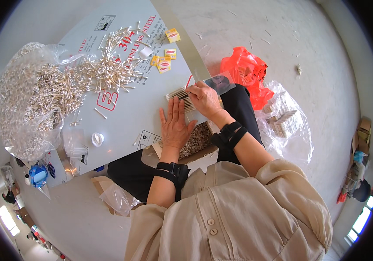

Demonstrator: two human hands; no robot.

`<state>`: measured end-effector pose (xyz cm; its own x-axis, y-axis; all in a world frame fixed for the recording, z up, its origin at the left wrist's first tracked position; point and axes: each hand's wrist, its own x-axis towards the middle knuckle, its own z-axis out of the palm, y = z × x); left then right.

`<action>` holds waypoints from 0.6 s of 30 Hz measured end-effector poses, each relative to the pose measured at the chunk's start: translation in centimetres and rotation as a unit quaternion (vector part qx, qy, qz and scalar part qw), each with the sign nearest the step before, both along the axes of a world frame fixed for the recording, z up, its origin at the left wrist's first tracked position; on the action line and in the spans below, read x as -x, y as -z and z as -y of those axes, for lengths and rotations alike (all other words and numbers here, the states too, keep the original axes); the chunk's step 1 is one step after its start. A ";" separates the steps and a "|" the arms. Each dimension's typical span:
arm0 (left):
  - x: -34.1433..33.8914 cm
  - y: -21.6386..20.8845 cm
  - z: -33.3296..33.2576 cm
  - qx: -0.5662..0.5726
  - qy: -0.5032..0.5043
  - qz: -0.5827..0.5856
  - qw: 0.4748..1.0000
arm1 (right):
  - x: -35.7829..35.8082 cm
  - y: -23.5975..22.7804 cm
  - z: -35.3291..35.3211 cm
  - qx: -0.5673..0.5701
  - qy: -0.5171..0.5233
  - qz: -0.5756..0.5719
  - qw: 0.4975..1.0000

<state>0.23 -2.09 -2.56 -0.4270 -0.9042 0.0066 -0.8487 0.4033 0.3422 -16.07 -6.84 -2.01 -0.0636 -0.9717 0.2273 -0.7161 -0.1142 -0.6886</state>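
Note:
A row of cotton swabs (182, 96) lies side by side near the table's right edge. My left hand (175, 126) is flat and open, its fingertips on the near left end of this row. At the row's right end, my right hand (205, 100) has its fingers bent together in a pinch; what they grip is hidden. Just beyond that hand, a clear plastic bag (225, 83) hangs over the table edge. Below my hands, in front of my lap, an open cardboard box (198, 139) holds many loose swabs, partly covered by my left hand.
A big clear bag of swabs (43, 93) spills a loose pile (108, 71) across the metal-topped table (123, 113). Small yellow boxes (164, 65) and a round white container (97, 139) sit there too. On the floor at right are a red bag (243, 71) and clear-bagged white packs (284, 117).

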 end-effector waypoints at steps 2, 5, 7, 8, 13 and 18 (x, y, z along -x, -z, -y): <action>0.0 0.0 0.0 0.001 0.001 0.000 1.000 | 0.0 0.0 0.1 -0.006 -0.007 -0.004 1.000; 0.0 0.0 0.0 0.008 -0.004 -0.011 1.000 | 0.1 0.0 0.0 -0.006 -0.018 -0.010 1.000; -0.1 0.0 0.0 0.008 -0.001 -0.013 1.000 | 0.2 0.1 0.1 0.000 -0.023 -0.012 1.000; -0.1 0.0 0.0 0.007 0.002 -0.014 1.000 | 0.3 0.1 0.1 0.003 -0.033 -0.012 0.999; -0.1 0.0 0.1 0.016 0.009 -0.023 1.000 | 1.1 -0.2 1.7 0.016 -0.087 -0.032 0.996; -0.6 0.1 0.4 0.020 0.017 -0.022 0.999 | 0.8 -0.8 3.7 0.014 -0.150 -0.049 0.987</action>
